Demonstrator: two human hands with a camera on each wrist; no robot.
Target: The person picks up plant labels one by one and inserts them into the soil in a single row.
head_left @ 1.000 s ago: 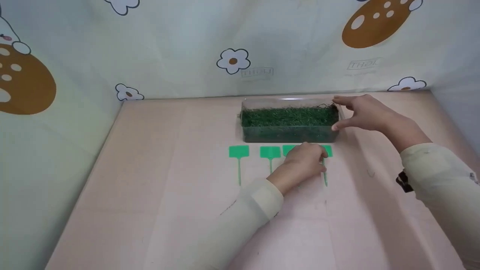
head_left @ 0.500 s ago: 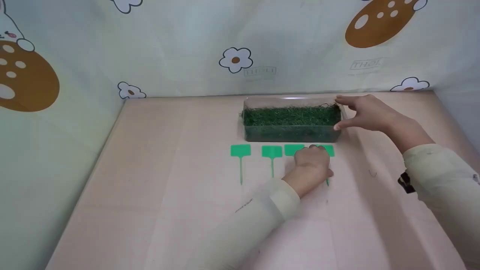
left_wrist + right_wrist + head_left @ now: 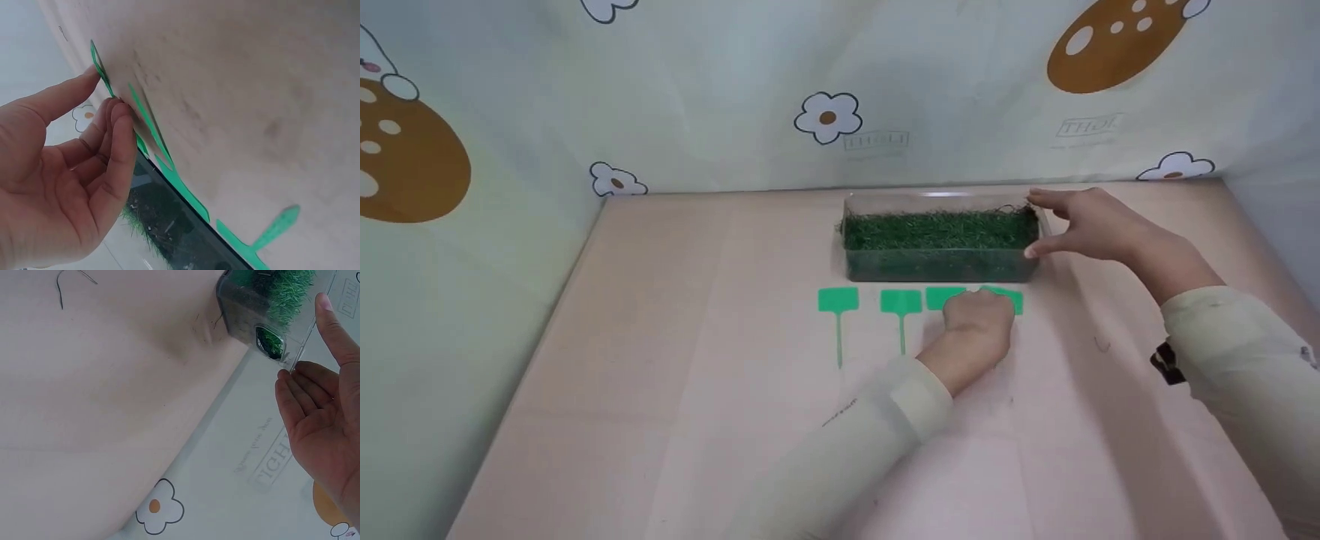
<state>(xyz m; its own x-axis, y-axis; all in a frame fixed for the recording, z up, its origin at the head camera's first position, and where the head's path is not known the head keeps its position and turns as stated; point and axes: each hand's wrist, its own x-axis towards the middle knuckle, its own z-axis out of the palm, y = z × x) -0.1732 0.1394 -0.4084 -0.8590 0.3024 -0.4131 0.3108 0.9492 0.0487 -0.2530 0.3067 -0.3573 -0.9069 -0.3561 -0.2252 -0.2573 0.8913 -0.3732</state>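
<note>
A clear plastic box [image 3: 937, 266] with green artificial grass [image 3: 937, 229] inside stands near the back of the table. My right hand [image 3: 1091, 225] spans its right end, thumb at the near corner and fingers at the far corner, holding it; the right wrist view shows thumb and fingertips at the box's rim [image 3: 301, 349]. In front of the box, my left hand [image 3: 979, 322] pinches the rightmost green plant label [image 3: 1006, 300], which sits slightly slanted. Between thumb and fingers, the left wrist view shows this label [image 3: 97, 59] edge-on. In the head view the hand hides its stem.
More green plant labels lie in a row to the left: one at the far left [image 3: 838, 300], another beside it [image 3: 901, 302], and a third [image 3: 945, 298] partly under my left hand. A patterned wall covering [image 3: 697, 112] rises right behind the table [image 3: 645, 337].
My left hand has shifted slightly right and closed its fingers on the rightmost label, whose head has turned to a slant. The right hand stays at the box's end.
</note>
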